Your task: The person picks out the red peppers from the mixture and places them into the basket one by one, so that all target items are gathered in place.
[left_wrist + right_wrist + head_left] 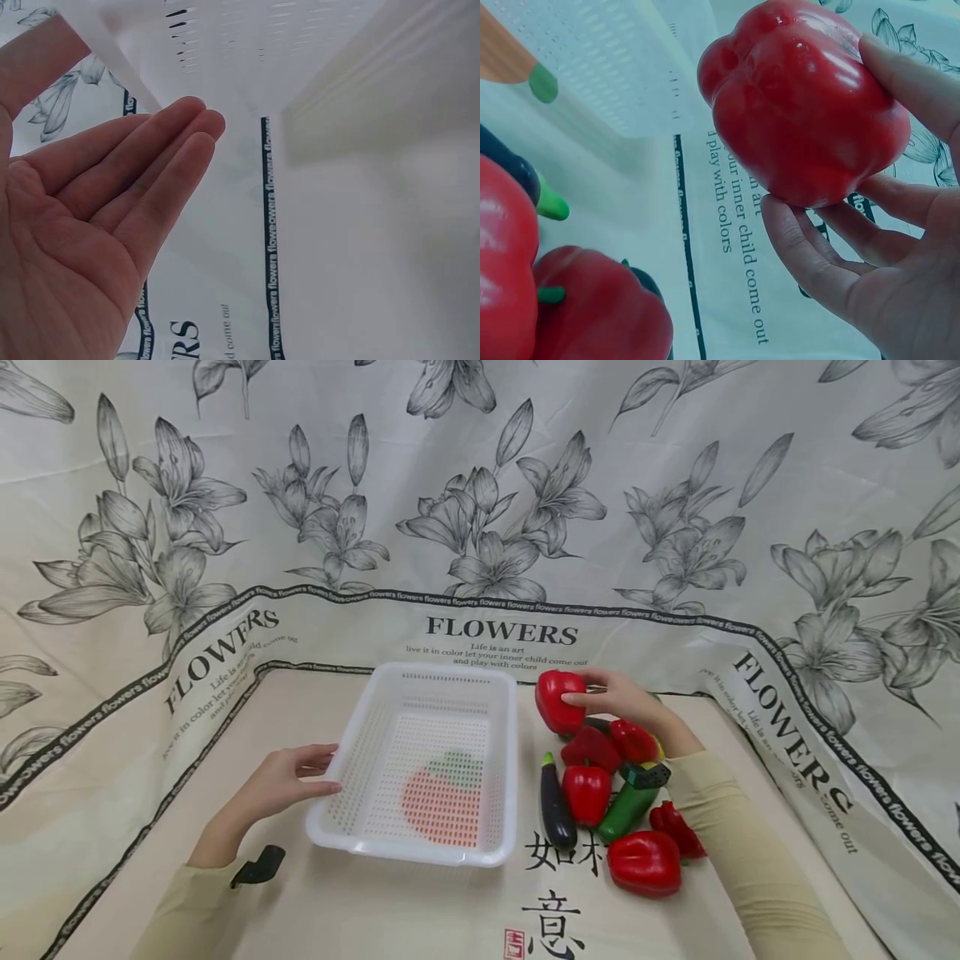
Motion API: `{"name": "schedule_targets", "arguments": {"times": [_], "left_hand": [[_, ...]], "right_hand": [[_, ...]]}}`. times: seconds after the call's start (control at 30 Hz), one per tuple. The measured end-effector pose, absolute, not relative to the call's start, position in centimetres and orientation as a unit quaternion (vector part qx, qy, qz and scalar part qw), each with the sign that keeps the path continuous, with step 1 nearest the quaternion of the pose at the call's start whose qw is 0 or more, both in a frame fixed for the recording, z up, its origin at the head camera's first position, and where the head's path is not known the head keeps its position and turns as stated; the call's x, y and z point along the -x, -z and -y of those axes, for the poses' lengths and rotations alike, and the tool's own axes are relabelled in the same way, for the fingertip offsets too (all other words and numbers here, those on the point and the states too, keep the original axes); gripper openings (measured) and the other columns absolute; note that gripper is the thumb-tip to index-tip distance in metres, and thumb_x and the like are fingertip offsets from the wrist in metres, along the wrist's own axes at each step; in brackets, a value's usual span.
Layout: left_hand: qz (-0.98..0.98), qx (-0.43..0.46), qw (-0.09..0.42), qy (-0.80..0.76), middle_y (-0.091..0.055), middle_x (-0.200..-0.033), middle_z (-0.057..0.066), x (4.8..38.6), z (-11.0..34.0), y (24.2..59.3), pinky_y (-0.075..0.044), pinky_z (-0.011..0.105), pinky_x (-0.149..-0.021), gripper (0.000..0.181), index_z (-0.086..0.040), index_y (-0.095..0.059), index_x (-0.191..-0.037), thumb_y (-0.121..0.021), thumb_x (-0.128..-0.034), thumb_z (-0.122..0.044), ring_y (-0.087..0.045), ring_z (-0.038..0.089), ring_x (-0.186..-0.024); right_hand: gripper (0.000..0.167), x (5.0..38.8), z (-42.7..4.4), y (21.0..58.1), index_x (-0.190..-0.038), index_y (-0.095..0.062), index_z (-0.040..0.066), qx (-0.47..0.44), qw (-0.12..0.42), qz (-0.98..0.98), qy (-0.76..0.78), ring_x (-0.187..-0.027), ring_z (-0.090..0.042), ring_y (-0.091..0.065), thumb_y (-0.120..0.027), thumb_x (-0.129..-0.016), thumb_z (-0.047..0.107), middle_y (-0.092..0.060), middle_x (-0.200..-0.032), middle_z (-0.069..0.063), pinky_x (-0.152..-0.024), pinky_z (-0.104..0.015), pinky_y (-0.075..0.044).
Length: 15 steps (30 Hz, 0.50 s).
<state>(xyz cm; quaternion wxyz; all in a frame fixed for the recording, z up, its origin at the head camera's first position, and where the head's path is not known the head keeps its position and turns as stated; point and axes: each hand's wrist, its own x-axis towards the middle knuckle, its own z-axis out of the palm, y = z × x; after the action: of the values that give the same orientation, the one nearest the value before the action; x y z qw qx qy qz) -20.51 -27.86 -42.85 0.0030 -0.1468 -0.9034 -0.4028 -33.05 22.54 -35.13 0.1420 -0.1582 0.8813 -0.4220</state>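
Beside the white basket point(411, 852), the right hand point(622, 697) holds a red pepper point(557, 703).

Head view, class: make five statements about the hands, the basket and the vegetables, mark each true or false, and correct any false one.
1. The right hand holds a red pepper. True.
2. The eggplant lies to the right of the white basket. True.
3. The left hand holds the eggplant. False: it is at the basket's left side.
4. A second red pepper lies beside the eggplant. True.
5. Two vegetables lie in the basket. False: none does.
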Motion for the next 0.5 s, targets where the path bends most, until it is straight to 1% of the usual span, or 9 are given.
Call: {"name": "schedule_targets", "arguments": {"times": [0.17, 0.37, 0.5], "left_hand": [[0.904, 0.148, 0.000, 0.402, -0.065, -0.118, 0.018, 20.6, 27.7, 42.5, -0.055, 0.046, -0.087, 0.066, 0.000, -0.055, -0.130, -0.079, -0.0759, -0.030, -0.064, 0.034, -0.106], [0.907, 0.144, -0.008, 0.397, -0.065, -0.119, 0.017, 20.6, 27.7, 42.4, -0.055, 0.044, -0.088, 0.067, 0.000, -0.054, -0.130, -0.079, -0.0761, -0.031, -0.063, 0.034, -0.107], [0.908, 0.142, -0.010, 0.395, -0.064, -0.119, 0.017, 20.5, 27.8, 42.4, -0.055, 0.045, -0.088, 0.067, 0.000, -0.054, -0.130, -0.079, -0.0764, -0.032, -0.063, 0.034, -0.107]], "right_hand": [[0.070, 33.5, -21.4, 34.9, -0.140, -0.043, 0.010, 0.171, 0.147, -0.876, 0.427, -0.108, -0.030, -0.061, -0.068, -0.084, 0.044, -0.049, -0.136, -0.015, -0.090, -0.041, -0.055], [0.069, 34.0, -20.0, 34.9, -0.140, -0.043, 0.007, 0.182, 0.153, -0.873, 0.426, -0.109, -0.031, -0.060, -0.068, -0.085, 0.040, -0.050, -0.134, -0.017, -0.087, -0.040, -0.056], [0.070, 34.2, -19.1, 34.9, -0.140, -0.043, 0.007, 0.182, 0.157, -0.872, 0.427, -0.108, -0.030, -0.061, -0.069, -0.084, 0.041, -0.050, -0.134, -0.017, -0.087, -0.040, -0.056]]}}
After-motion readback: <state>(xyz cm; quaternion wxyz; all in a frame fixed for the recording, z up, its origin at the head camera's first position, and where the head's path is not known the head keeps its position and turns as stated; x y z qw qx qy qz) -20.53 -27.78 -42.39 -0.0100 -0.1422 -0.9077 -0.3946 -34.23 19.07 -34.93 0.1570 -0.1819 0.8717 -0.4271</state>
